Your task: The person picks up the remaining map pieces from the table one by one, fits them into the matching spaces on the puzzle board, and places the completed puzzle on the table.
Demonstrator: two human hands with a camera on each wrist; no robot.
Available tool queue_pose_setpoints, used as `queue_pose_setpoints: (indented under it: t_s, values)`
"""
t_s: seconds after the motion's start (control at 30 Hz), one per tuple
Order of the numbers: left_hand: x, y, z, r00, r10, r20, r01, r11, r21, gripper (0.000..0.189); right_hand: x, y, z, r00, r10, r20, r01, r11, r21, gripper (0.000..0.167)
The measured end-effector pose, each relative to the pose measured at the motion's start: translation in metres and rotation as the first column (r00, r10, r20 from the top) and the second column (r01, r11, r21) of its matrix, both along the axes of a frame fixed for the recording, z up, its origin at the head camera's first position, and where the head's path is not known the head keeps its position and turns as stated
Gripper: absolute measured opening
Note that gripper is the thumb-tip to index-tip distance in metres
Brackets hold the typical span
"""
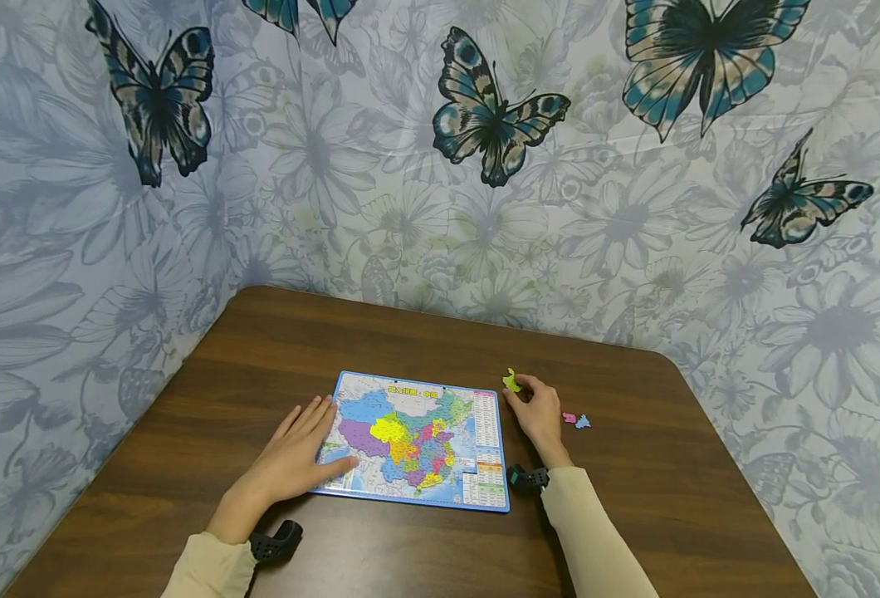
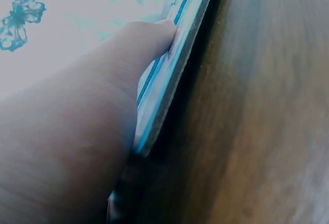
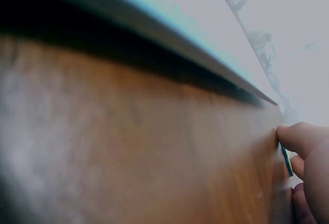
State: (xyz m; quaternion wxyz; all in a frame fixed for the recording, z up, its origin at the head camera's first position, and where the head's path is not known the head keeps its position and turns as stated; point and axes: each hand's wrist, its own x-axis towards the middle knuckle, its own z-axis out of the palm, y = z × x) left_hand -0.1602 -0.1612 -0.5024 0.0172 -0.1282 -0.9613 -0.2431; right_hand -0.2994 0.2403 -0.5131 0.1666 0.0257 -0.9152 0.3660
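A map puzzle board (image 1: 485,498) with a blue rim and coloured regions lies flat on the table. My left hand (image 1: 290,461) rests on its left edge, fingers spread and straight, thumb out over the lower left; in the left wrist view the thumb (image 2: 154,34) lies on the board near its edge. Just past the board's upper right corner, my right hand (image 1: 537,415) pinches a yellow-green puzzle piece (image 1: 511,381) between thumb and fingers. From the right wrist, the piece shows as a thin dark edge (image 3: 286,161) by the fingertips.
To the right of my right hand, a small pink puzzle piece (image 1: 569,418) and a small blue puzzle piece (image 1: 583,422) lie side by side on the brown wooden table (image 1: 664,465). A butterfly-patterned cloth wall (image 1: 380,216) stands behind the table's far edge.
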Motion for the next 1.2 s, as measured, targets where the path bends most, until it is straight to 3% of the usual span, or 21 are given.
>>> queue_pose_setpoints:
  t_s: [0.67, 1.2]
  values:
    - [0.003, -0.005, 0.0, 1.0, -0.01, -0.006, 0.01, 1.0, 0.001, 0.104, 0.007, -0.003, 0.0, 0.998, -0.066, 0.022, 0.067, 0.997, -0.038, 0.027]
    - [0.002, -0.006, -0.001, 1.0, -0.015, -0.012, 0.014, 1.0, -0.006, 0.105, 0.015, -0.001, 0.002, 0.999, -0.046, -0.007, 0.046, 0.998, -0.054, 0.025]
